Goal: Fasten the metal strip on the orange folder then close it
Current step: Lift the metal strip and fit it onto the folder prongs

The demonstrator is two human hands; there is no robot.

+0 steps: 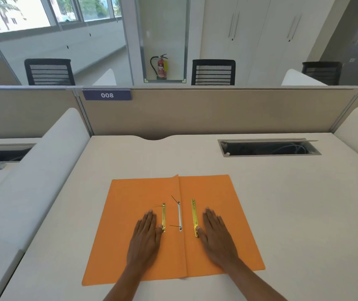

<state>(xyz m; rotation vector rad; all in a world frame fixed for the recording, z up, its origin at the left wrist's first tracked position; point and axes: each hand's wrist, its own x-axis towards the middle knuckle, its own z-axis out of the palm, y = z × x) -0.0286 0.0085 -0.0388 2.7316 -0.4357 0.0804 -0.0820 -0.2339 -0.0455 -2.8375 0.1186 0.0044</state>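
An orange folder [143, 242] lies opened flat on a pale tabletop [282, 213], spine crease running away from the viewer, both covers spread so the fastener parts are within reach. On the left cover rests the left hand [146, 232], palm down, its fingers [149, 216] straight and close together, gripping nothing; it seems to press the cover flat. The thumb touches the near end of a gold metal strip [163, 217] lying loose just beside the hand, parallel to the spine. Next, at the crease, sits a white fastener base [179, 216] with thin dark prongs sticking out at each end, probably waiting to take a strip. Right of the crease lies a second gold metal bar [194, 216], also parallel to the spine. The right hand [216, 233] lies flat on the right cover, fingers extended and holding nothing, thumb tip touching that bar's near end. Nothing appears fastened yet, and the folder is not closed.
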